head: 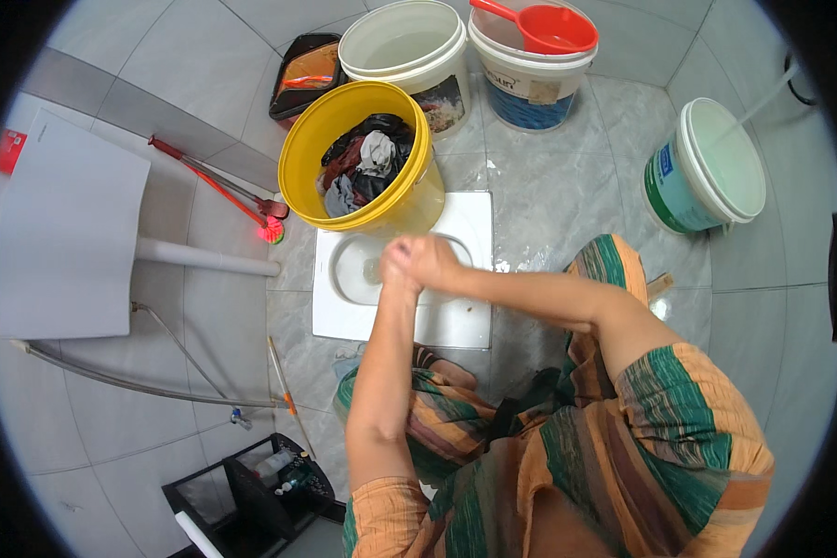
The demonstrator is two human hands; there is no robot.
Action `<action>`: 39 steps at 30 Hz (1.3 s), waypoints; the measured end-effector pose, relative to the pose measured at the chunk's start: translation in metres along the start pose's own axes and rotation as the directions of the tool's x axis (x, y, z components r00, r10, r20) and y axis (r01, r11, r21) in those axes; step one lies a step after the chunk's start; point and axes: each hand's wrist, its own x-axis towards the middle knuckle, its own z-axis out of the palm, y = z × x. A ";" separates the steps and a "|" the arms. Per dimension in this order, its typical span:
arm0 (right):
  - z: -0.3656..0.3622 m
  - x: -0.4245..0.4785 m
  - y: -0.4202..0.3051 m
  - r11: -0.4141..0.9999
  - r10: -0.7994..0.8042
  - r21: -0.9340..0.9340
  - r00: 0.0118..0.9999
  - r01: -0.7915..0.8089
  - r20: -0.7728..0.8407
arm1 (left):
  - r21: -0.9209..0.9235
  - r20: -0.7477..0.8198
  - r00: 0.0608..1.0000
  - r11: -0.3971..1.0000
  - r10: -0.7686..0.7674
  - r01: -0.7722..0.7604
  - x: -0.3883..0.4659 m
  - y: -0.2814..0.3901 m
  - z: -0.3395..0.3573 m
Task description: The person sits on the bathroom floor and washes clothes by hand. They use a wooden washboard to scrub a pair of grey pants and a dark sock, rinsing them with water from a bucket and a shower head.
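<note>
My left hand (pixel 400 263) and my right hand (pixel 429 259) are pressed together over the white squat toilet (pixel 474 314). The fingers look slightly blurred, and whether anything small lies between the palms is hidden. Just beyond them stands a yellow bucket (pixel 293 164), resting partly over the toilet's far edge. Inside it are dark plastic, a maroon cloth (pixel 343 162), a whitish crumpled cloth (pixel 376 153) and a grey cloth (pixel 340 198).
Behind stand a white bucket (pixel 453 49) and another with a red dipper (pixel 556 31) on its rim. Water runs into a green-and-white bucket (pixel 687 160) at right. Brushes (pixel 223 188) lean at left, near a cistern (pixel 77 230). A black rack (pixel 240 488) stands lower left.
</note>
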 end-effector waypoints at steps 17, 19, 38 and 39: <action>0.007 0.008 0.005 0.992 0.062 0.112 0.994 -0.052 -0.089 | -0.010 0.189 0.980 0.998 0.064 -0.063 0.025 -0.009 -0.025; 0.006 0.009 0.005 0.986 0.049 0.162 0.996 -0.036 -0.076 | 0.020 0.365 0.926 0.994 0.097 -0.111 0.018 0.003 -0.029; -0.088 0.042 0.079 0.818 0.213 0.267 0.699 -0.510 0.682 | 0.428 0.123 0.977 0.879 0.172 -0.209 -0.032 0.021 -0.017; -0.085 0.041 0.079 0.717 0.249 0.389 0.734 -0.578 0.631 | 0.370 0.148 0.975 0.906 0.163 -0.208 -0.034 0.020 -0.012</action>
